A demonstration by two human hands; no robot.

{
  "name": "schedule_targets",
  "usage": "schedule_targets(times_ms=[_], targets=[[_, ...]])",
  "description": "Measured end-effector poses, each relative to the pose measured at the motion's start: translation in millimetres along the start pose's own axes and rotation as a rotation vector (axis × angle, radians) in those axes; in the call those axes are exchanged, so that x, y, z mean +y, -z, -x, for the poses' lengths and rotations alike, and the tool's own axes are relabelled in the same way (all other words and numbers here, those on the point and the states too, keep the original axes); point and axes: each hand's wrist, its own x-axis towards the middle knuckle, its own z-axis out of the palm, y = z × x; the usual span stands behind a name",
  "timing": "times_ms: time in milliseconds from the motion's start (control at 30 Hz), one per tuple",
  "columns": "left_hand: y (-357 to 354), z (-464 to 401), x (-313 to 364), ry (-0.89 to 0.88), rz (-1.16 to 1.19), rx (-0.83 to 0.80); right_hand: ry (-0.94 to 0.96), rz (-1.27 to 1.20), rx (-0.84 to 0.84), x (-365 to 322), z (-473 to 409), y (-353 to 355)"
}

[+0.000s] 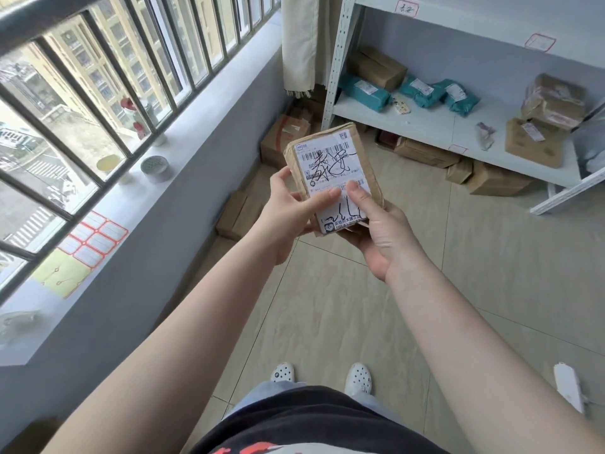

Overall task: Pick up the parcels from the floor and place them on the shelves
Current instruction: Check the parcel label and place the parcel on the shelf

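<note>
Person stood on the beige tiled floor [343,306], white perforated clogs [358,376] visible below, both bare arms stretched forward.

Small flat brown-paper parcel with a white printed shipping label and black marker scrawl [334,176] was held up in front of the body, clear of the floor, label face up and tilted toward the wearer. Left hand [291,208] gripped its left edge, thumb laid across the label, fingers under the parcel. Right hand [379,231] cupped the lower right corner from beneath, thumb pressed onto the label just beside the left thumb. Both hands were closed around this one parcel.

White metal shelving unit [425,122] stood ahead and to the right. On its lower shelf: three teal plastic mailer bags [422,91] in a loose row, a brown cardboard box [376,68] behind them near the corner post, and taped brown boxes stacked at the right end [543,126].

More brown cardboard boxes [425,152] lay on the floor under the shelf; another [283,136] sat by the wall, near the hanging cream curtain [301,44].

To the left, a barred window [98,77] above a grey sill [137,204]; a small round tin [155,167] rested on it.
</note>
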Motion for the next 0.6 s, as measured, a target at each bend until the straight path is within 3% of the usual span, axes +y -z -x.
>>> schedule_targets(times_ms=[200,400,600], targets=[[10,-1,2,-0.045,-0.094,-0.053,0.024,0.214,-0.033,2,-3,8],[15,-6,6,-0.086,-0.076,-0.135,0.125,0.223,-0.055,-5,-7,9],[11,-10,5,-0.168,-0.111,-0.083,0.174,0.235,-0.007,-2,-16,10]])
